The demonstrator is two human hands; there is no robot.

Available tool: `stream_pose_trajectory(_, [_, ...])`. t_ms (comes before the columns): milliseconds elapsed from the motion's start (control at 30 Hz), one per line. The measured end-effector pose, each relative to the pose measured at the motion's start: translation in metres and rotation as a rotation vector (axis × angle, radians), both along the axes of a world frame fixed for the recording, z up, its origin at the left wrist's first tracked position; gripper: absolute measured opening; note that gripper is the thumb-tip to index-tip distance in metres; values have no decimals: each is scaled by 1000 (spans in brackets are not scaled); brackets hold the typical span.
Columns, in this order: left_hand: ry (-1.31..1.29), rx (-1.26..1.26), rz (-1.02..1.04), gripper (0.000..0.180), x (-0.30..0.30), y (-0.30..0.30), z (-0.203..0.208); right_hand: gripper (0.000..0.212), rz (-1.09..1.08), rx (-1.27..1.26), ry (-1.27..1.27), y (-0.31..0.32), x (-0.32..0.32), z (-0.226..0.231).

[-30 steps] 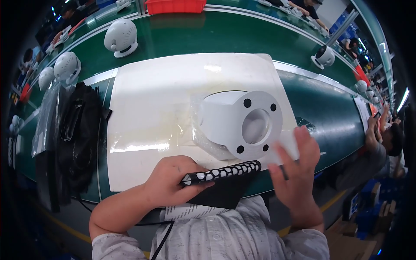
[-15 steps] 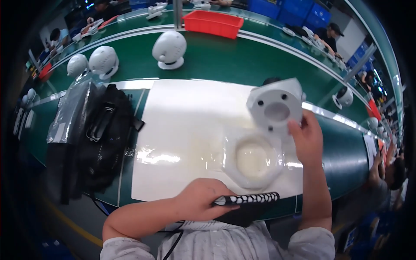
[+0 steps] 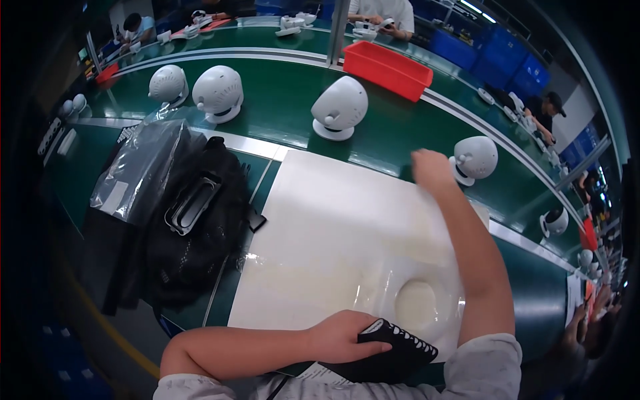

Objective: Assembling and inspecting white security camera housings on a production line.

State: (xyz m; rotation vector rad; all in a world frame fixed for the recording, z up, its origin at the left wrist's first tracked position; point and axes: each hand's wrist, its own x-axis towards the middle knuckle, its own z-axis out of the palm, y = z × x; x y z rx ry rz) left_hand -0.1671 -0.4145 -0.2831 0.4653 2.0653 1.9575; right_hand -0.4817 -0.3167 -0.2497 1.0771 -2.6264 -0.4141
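Observation:
My left hand (image 3: 347, 337) is closed on a flat black object (image 3: 390, 353) with a row of white spots along its edge, held low over the mat's near edge. My right hand (image 3: 432, 170) reaches past the mat's far edge to the green belt. Its fingers bend away from me and their tips are partly hidden. Close to its right, a white rounded device (image 3: 477, 159) stands upright on a small round base. On the white mat (image 3: 333, 220), near my left hand, lies a glossy whitish holder with a round recess (image 3: 416, 308).
More white devices (image 3: 341, 107) stand along the green belt (image 3: 280, 110). A red bin (image 3: 387, 70) sits beyond them. On the left lie a black bag (image 3: 200, 247) and a clear plastic bag (image 3: 143, 170). Other people work across the belt and at the right.
The white device that my right hand held tilted, base showing, now stands upright on the belt beside that hand. My left hand still holds the black object, now turned. The view has swung left.

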Motion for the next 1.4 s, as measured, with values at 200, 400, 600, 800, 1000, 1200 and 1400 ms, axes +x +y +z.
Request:
stream_pose_trajectory(200, [5,-10,-73,26,-3,-9,0,43,248,-330,-463,-125,45,-21])
stream_pose_trajectory(400, [63,3,-38,26,-2,-9,-4,52,89,-382,-425,-122,52,-23])
stream_pose_trajectory(600, [24,-52,-91,28,-7,-10,-10,52,154,-388,-296,-108,37,-45])
stream_pose_trajectory(800, [20,-48,-95,29,-3,-14,-7,45,143,-520,-212,-107,37,-22])
stream_pose_trajectory(1000, [100,-55,-43,27,-1,-6,-14,24,181,-779,5,-42,47,17])
stream_pose_trajectory(1200, [367,71,21,14,18,-2,4,20,116,-1390,-704,65,166,70])
stream_pose_trajectory(1400, [503,184,-12,16,16,1,7,18,-72,-1421,-929,125,237,58])
